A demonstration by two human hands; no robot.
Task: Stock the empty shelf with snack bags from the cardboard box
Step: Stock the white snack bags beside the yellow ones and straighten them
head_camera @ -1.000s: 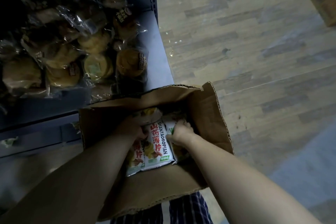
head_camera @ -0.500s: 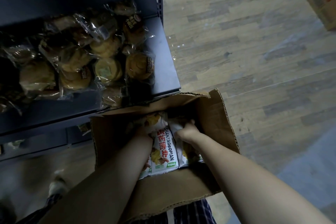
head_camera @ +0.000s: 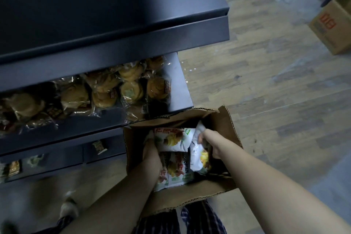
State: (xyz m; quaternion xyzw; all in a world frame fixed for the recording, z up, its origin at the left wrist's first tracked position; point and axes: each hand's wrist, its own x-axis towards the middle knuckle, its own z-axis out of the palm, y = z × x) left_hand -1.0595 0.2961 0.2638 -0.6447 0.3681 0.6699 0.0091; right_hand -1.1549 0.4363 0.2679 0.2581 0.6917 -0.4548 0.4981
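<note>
Both hands are down in the box, lower centre of the frame, and both have hold of something. The left hand sits at the left side of the pile, back of the hand up. Its fingers are tucked out of sight under the left edge of the top bag, gripping it, and that bag is tipped up toward the top of the frame. The right hand is a fist, fingers curled tight round a crumpled white bag on the right side of the box, and the bag's twisted top pokes out above the knuckles. Between and under the two lie more bags, flat, printed in yellow and red. Both forearms are bare and come in from the bottom edge, the left from lower left, the right from lower right, closing in on the box with wrists fairly straight. The box stands open, flaps up, its far edge right against the shelving. The dark top shelf fills the upper left. Under it are wrapped pastries, and lower again a few small packets. There is wood-look floor on the right and a second box in the upper right corner. Plaid trousers show at the bottom edge.
</note>
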